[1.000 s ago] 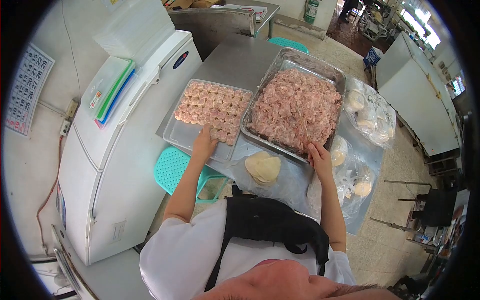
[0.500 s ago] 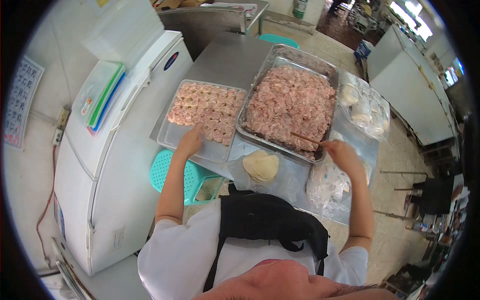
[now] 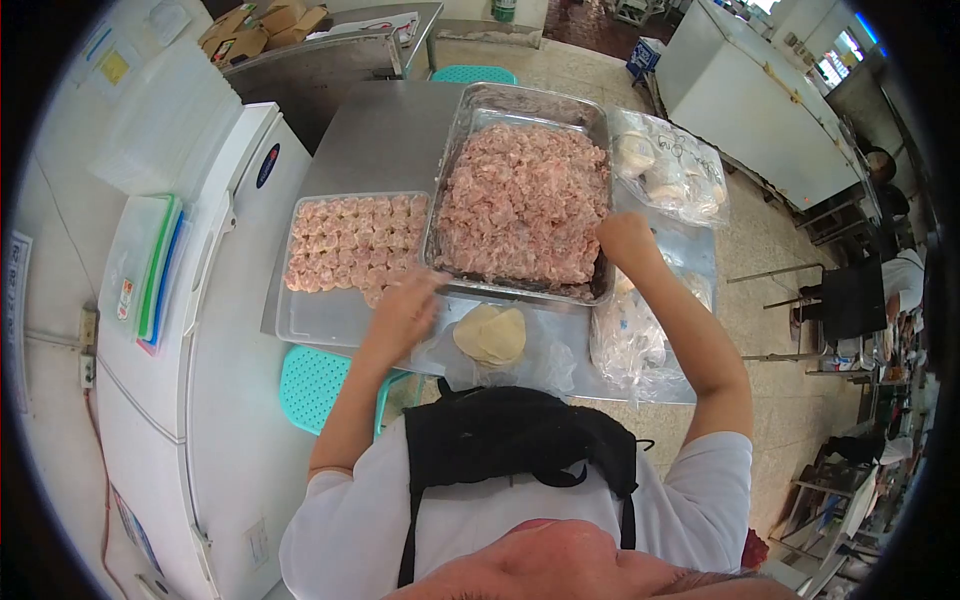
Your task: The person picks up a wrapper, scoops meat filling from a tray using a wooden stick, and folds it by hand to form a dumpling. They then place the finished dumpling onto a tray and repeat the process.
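A large metal pan [image 3: 530, 97] holds pink minced meat [image 3: 520, 205]. Left of it, a clear tray [image 3: 320, 322] carries rows of filled dumplings [image 3: 350, 248]. A small stack of round wrappers [image 3: 490, 333] lies on plastic at the table's near edge. My left hand [image 3: 405, 310] hovers between the dumpling tray and the wrappers, fingers apart and holding nothing. My right hand [image 3: 625, 240] is curled at the pan's right near corner. The thin wooden stick it held is mostly hidden by the fingers.
Bags of wrappers lie at the far right [image 3: 670, 170] and near right [image 3: 628, 340] of the steel table [image 3: 370, 140]. A white chest freezer [image 3: 200, 400] stands on the left, and a teal stool [image 3: 312, 385] sits under the table edge. Another person is seated at the far right [image 3: 890, 200].
My left hand has left the dumpling tray and moved right toward the wrappers. My right hand has moved up along the pan's right side. The view has shifted.
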A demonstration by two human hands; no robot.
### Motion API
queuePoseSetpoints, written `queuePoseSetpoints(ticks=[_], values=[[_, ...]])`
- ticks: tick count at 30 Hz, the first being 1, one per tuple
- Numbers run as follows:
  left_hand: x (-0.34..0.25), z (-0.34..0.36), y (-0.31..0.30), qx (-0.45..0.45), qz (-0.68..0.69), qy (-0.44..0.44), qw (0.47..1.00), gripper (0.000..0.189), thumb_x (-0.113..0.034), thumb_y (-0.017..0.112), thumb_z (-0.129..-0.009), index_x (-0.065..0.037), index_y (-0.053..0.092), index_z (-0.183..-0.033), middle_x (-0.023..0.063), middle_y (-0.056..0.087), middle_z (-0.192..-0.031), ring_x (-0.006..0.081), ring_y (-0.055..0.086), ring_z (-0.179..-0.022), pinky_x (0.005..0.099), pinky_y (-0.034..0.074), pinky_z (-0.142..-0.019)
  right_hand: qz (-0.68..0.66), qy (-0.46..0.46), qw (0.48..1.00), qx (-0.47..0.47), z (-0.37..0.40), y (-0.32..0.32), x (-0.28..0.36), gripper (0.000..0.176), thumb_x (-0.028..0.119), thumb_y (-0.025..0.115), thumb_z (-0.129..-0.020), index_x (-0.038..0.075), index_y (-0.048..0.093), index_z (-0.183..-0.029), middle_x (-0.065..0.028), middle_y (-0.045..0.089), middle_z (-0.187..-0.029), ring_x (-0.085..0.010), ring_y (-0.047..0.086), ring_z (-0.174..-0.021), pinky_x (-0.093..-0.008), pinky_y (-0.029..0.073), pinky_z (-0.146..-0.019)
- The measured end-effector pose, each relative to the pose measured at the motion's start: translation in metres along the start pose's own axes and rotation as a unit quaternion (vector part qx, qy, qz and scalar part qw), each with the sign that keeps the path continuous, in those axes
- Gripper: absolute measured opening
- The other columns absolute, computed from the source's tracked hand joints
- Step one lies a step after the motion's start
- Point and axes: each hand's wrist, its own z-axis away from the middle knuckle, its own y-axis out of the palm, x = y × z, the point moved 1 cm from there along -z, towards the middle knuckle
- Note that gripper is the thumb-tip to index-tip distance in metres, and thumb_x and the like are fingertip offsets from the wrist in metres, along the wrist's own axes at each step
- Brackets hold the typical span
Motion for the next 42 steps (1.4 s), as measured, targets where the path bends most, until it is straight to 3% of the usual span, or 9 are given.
queuePoseSetpoints(ticks=[6,16,19,24,28,33,37,39,42], values=[[-0.015,0.0,0.071,0.151,0.102,0.116,0.976,0.032,-0.008,0.07,-0.077,-0.009,0.063,-0.109,0.013,0.058,-0.108,0.0327,0.056,-0.103,0.0407,0.044,-0.092,-0.068,-0.043,0.997,0.015,0.054,-0.024,0.013,0.013,0.011,0.061,-0.074,0.009,0.07,-0.066,-0.0107,0.067,-0.067,-0.0264,0.069,-0.066,-0.0375,0.053,-0.055],[-0.003,-0.005,0.082,0.182,0.091,0.102,0.974,0.018,-0.015,0.069,-0.082,-0.006,0.067,-0.097,0.013,0.061,-0.099,0.032,0.057,-0.097,0.0391,0.045,-0.09,-0.218,0.003,0.976,0.012,0.097,-0.026,0.043,0.024,0.02,0.057,-0.088,0.008,0.068,-0.072,-0.0125,0.066,-0.069,-0.0296,0.067,-0.065,-0.0415,0.053,-0.058],[0.003,-0.008,0.082,0.099,0.132,0.103,0.981,0.017,-0.019,0.064,-0.087,-0.004,0.067,-0.093,0.0105,0.063,-0.095,0.0278,0.059,-0.094,0.0377,0.046,-0.084,-0.275,0.027,0.961,0.032,0.097,-0.017,0.038,0.034,0.03,0.055,-0.093,0.005,0.068,-0.074,-0.0147,0.066,-0.071,-0.0316,0.067,-0.068,-0.0426,0.052,-0.06],[0.009,-0.021,0.069,0.081,0.379,-0.174,0.905,0.022,-0.022,0.056,-0.097,-0.004,0.065,-0.104,0.0035,0.065,-0.102,0.013,0.06,-0.092,0.027,0.047,-0.081,-0.633,0.08,0.769,0.039,0.087,-0.006,0.042,0.037,0.034,0.058,-0.095,0.0,0.069,-0.085,-0.012,0.063,-0.065,-0.019,0.06,-0.06,-0.0352,0.047,-0.059],[-0.014,-0.04,0.075,0.026,0.453,-0.22,0.864,0.027,-0.023,0.055,-0.098,-0.003,0.061,-0.115,0.0043,0.064,-0.108,0.0116,0.061,-0.095,0.0255,0.048,-0.084,-0.749,0.122,0.65,0.037,0.07,-0.011,0.051,0.035,0.033,0.057,-0.097,0.002,0.071,-0.091,-0.0024,0.057,-0.061,-0.0091,0.051,-0.057,-0.0262,0.041,-0.054],[-0.038,-0.078,0.071,-0.068,0.725,-0.238,0.642,0.045,-0.033,0.048,-0.101,0.002,0.048,-0.131,0.0135,0.058,-0.126,0.0242,0.058,-0.115,0.0371,0.047,-0.099,-0.843,0.169,0.51,-0.025,0.051,-0.039,0.066,0.033,0.032,0.056,-0.098,0.003,0.071,-0.101,0.004,0.051,-0.062,-0.0034,0.043,-0.055,-0.0194,0.033,-0.05],[-0.056,-0.105,0.058,-0.1,0.81,-0.193,0.544,0.059,-0.045,0.04,-0.101,0.004,0.044,-0.133,0.0176,0.054,-0.132,0.0294,0.054,-0.121,0.0418,0.043,-0.103,-0.813,0.179,0.551,-0.055,0.037,-0.033,0.089,0.029,0.029,0.056,-0.097,0.005,0.07,-0.108,-0.0011,0.057,-0.066,-0.0102,0.051,-0.056,-0.0246,0.039,-0.051],[-0.05,-0.112,0.049,-0.121,0.841,-0.205,0.486,0.072,-0.057,0.032,-0.099,0.005,0.042,-0.135,0.0183,0.053,-0.132,0.0318,0.052,-0.122,0.0457,0.039,-0.107,-0.566,0.045,0.782,-0.255,0.036,-0.027,0.089,0.026,0.026,0.058,-0.095,0.007,0.069,-0.11,-0.0095,0.064,-0.077,-0.0245,0.06,-0.062,-0.0338,0.046,-0.055],[-0.01,-0.112,0.062,-0.143,0.847,-0.177,0.481,0.08,-0.062,0.036,-0.095,0.006,0.036,-0.138,0.0221,0.046,-0.138,0.0354,0.043,-0.13,0.0485,0.032,-0.112,-0.414,0.067,0.905,-0.073,0.055,-0.07,0.06,0.03,0.024,0.061,-0.093,0.003,0.063,-0.115,-0.0164,0.062,-0.084,-0.0331,0.063,-0.075,-0.038,0.05,-0.065]])
